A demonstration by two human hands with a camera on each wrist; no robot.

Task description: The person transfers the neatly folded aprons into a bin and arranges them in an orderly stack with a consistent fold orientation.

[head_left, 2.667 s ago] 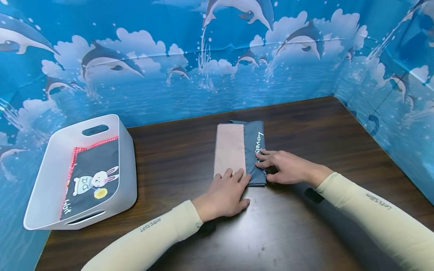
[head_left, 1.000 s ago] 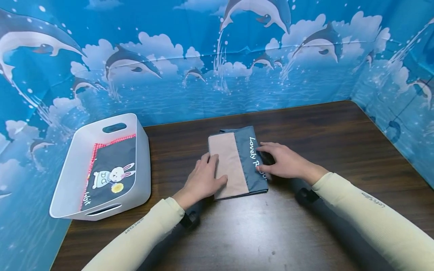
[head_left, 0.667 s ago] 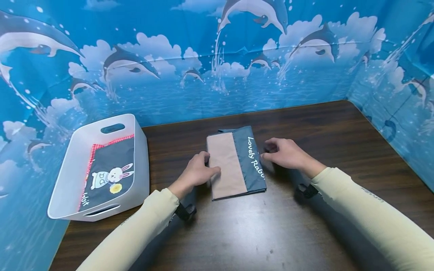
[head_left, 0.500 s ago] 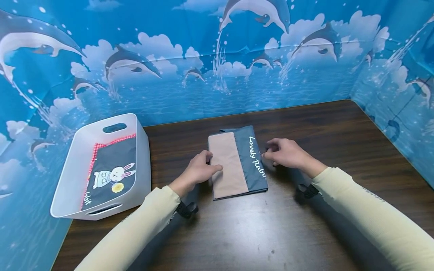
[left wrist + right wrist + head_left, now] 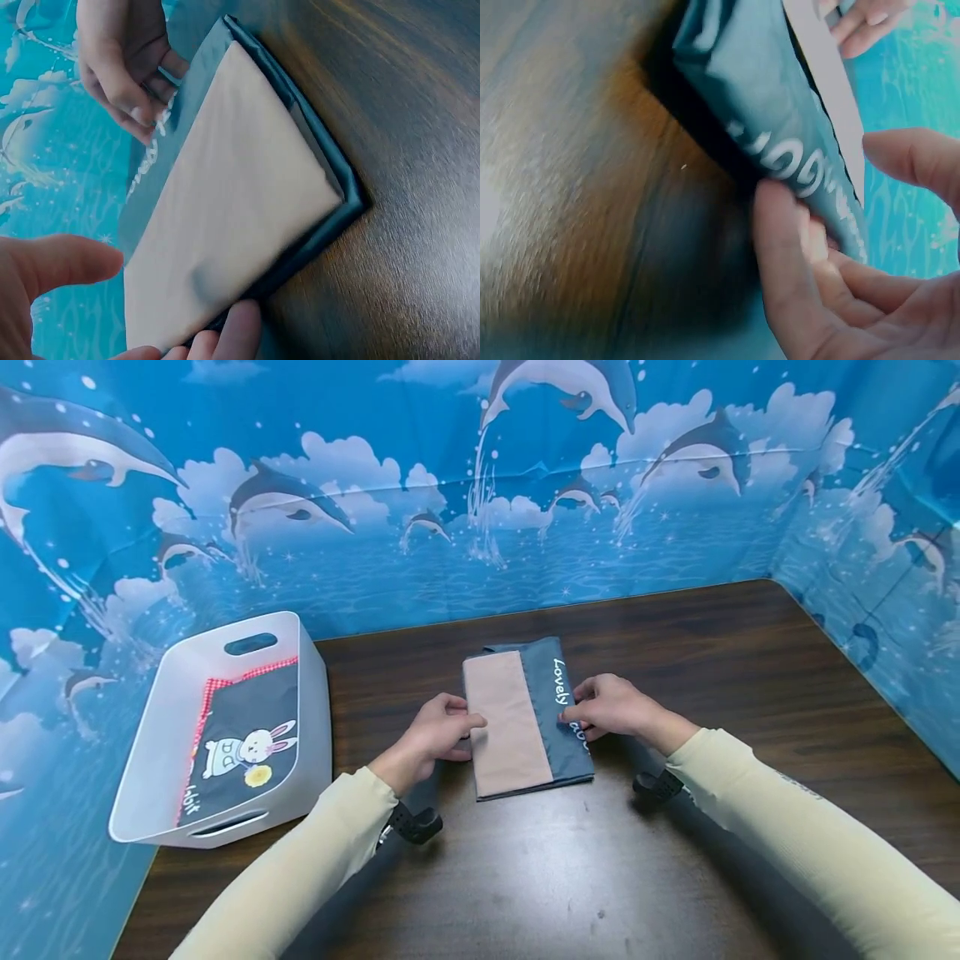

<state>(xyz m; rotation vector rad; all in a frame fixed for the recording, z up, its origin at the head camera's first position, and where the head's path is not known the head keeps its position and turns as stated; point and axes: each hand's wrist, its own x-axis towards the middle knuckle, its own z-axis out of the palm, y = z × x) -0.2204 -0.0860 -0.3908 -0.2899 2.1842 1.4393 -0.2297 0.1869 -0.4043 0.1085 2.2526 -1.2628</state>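
Hands have closed in: left hand (image 5: 435,737) and right hand (image 5: 611,708) now pinch the folded cloth's (image 5: 525,720) long side edges, fingers curled under, mid-table (image 5: 675,860).

- The head view looks forward and down from above the near edge of the worktop (image 5: 720,643), taking in both forearms, the folded cloth (image 5: 525,718) at the middle, a white basket (image 5: 142,735) off to the left and the blue dolphin backdrop (image 5: 420,485) behind.
- The left wrist view sits very close, low by the left hand (image 5: 45,292), and looks across the cloth (image 5: 232,210) toward the right hand (image 5: 124,64) and the backdrop.
- The right wrist view is closer still, low by the right hand (image 5: 832,300), and looks along the cloth's printed edge (image 5: 780,142) toward the left hand's fingers (image 5: 862,26).
- All three share the cloth; each wrist view catches the opposite hand.
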